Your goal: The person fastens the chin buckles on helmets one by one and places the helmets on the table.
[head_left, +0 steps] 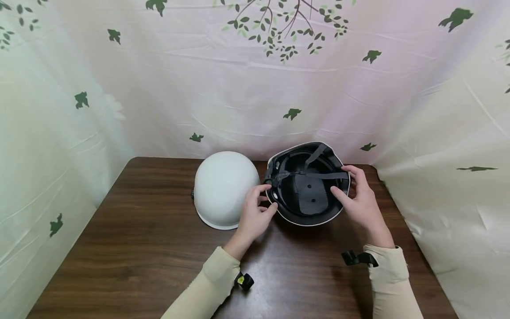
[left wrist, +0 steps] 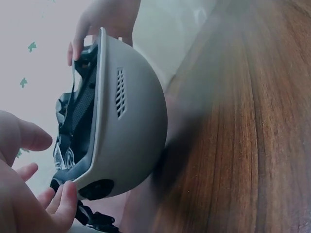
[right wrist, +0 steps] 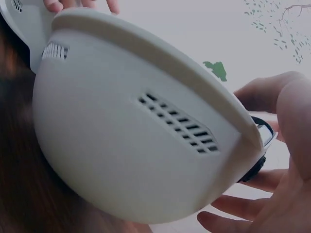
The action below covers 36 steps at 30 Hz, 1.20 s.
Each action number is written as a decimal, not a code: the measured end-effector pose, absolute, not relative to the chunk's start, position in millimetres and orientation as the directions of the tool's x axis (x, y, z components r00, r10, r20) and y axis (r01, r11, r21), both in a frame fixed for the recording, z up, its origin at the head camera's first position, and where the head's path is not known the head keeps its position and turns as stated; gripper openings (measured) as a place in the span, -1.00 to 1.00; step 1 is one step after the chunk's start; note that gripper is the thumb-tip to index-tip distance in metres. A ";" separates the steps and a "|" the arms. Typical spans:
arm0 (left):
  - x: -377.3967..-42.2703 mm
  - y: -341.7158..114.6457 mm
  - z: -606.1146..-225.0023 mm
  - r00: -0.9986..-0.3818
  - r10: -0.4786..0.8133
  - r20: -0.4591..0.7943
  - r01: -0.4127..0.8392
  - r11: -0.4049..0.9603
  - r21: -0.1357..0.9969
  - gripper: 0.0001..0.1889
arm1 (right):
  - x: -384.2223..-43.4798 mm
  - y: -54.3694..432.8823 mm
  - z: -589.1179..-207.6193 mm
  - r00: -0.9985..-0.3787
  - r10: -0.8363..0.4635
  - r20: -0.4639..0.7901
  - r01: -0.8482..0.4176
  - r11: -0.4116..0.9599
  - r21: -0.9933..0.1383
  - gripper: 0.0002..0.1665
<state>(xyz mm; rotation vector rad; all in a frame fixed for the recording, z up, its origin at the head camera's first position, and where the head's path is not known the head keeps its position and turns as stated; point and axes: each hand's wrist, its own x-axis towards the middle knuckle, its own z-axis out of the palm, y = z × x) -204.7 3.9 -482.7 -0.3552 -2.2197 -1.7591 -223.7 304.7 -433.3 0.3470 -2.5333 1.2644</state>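
An upturned white helmet shows its black padded inside and grey chin straps in the head view. On its right edge my right hand grips the rim, thumb toward the inside and fingers round the outside. At the left edge is my left hand, loosely bent fingertips touching the rim by a black round knob. The left thumb stands apart from the shell in the left wrist view. Slotted vents mark the shell's side in the right wrist view.
A second white helmet sits dome up on the dark wooden table, just left of the first. White cloth with green leaf and bird prints hangs behind the table and along both sides.
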 end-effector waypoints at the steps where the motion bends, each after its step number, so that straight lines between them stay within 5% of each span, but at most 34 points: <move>1: -204.6 4.2 -481.9 -0.923 0.013 0.385 0.377 0.236 0.896 -0.49 | -224.2 305.3 -434.1 -0.932 -0.079 0.353 -0.330 0.583 -0.743 -0.27; 16: -203.9 2.8 -477.3 -0.906 0.018 0.424 0.422 0.147 0.895 -0.45 | -231.8 314.5 -449.9 -0.963 -0.054 0.263 -0.248 0.558 -0.792 -0.26; 36: -198.6 4.1 -479.3 -0.880 0.040 0.474 0.475 0.074 0.877 -0.41 | -231.2 318.0 -443.7 -0.978 -0.043 0.206 -0.176 0.704 -0.688 -0.22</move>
